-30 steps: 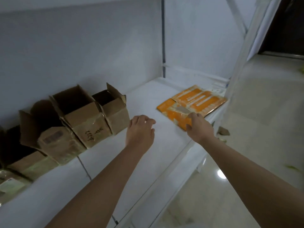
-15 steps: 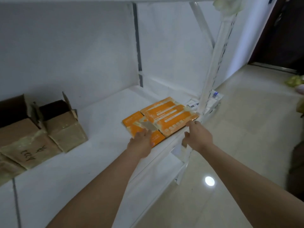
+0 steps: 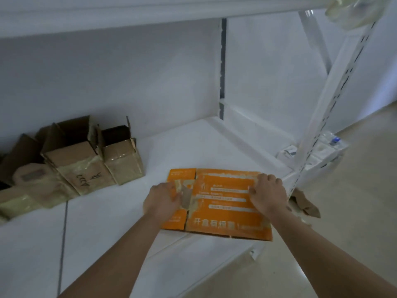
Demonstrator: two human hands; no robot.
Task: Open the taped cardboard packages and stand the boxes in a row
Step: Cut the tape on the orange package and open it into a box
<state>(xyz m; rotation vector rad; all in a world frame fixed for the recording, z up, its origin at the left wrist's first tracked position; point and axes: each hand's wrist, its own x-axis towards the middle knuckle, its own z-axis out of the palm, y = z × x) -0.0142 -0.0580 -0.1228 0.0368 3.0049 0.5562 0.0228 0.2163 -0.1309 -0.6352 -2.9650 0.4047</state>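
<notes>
Both hands, left (image 3: pixel 163 201) and right (image 3: pixel 268 195), are now gripping the flattened orange package (image 3: pixel 223 214), dragging it nearer along the shelf (image 3: pixel 193 147) for opening.

Both hands (image 3: pixel 163 201) on orange package (image 3: pixel 223 214)

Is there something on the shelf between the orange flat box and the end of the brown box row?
Nothing visible. The bare white shelf lies between the orange flattened box, held by both hands, and the nearest open brown box.
</notes>
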